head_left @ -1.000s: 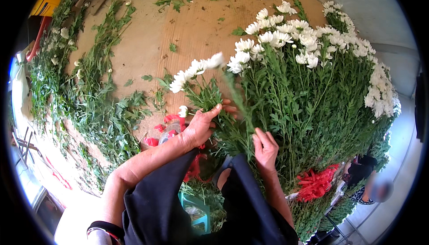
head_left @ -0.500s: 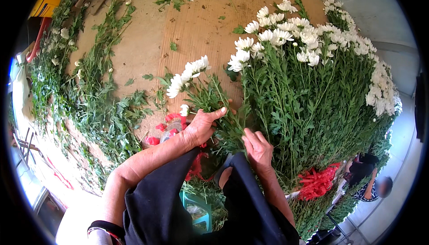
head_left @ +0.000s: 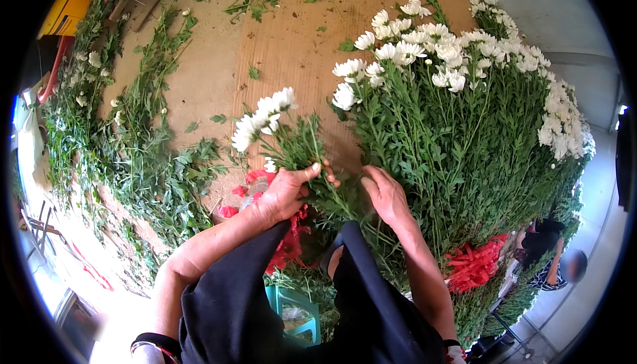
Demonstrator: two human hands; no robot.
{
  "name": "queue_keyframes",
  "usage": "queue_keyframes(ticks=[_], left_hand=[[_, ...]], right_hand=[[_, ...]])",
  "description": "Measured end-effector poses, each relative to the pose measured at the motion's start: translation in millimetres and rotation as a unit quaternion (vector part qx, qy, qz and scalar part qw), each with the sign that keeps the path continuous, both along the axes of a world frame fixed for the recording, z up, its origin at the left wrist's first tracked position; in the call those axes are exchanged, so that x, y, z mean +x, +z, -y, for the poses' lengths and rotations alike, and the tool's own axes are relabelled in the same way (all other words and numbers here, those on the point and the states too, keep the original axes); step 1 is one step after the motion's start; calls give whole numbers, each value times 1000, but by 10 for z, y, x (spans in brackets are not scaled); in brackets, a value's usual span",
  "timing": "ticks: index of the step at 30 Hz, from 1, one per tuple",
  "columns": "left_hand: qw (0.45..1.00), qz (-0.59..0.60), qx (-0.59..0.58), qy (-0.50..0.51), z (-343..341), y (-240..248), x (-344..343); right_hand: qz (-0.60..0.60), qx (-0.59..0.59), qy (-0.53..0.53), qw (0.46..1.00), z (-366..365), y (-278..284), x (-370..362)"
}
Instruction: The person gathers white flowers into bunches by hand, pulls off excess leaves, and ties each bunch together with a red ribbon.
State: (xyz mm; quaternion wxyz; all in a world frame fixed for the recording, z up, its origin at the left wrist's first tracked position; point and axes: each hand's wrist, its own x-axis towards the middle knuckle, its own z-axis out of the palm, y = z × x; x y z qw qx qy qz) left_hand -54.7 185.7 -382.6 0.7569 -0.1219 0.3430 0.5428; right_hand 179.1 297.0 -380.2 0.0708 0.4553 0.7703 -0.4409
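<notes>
I faced a brown tabletop (head_left: 215,52) | grey wall (head_left: 551,15) stood at right | floor tiles (head_left: 600,208) were pale | light (head_left: 116,311) glared at left

On the side of the near edge of the bench (head_left: 282,65), the person wears loose, plain trousers (head_left: 232,297), black to very dark navy, their smooth cloth softly creased and catching a bluish sheen over the right leg. The left arm (head_left: 212,241) is bare up to a black band (head_left: 158,343) lined with thin red and white, and a sliver of dark, red and pale trim (head_left: 454,346) borders the right arm (head_left: 424,274); left hand (head_left: 292,188) and right hand (head_left: 387,195) are bare.
</notes>
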Motion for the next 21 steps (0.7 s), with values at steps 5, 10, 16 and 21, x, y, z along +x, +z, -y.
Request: queue_keyframes(ticks=[5, 10, 16, 21], left_hand=[[987, -25, 153, 53, 95, 668, -480], [943, -161, 293, 13, 409, 1430, -809], [976, -174, 130, 19, 725, 931, -670], [985, -120, 114, 54, 632, 845, -638]], right_hand=[[62, 118, 147, 980, -42, -182, 315], [-4, 228, 173, 958, -166, -269, 402], [-154, 46, 79, 984, 5, 262, -69], [123, -145, 199, 962, 397, 231, 535]])
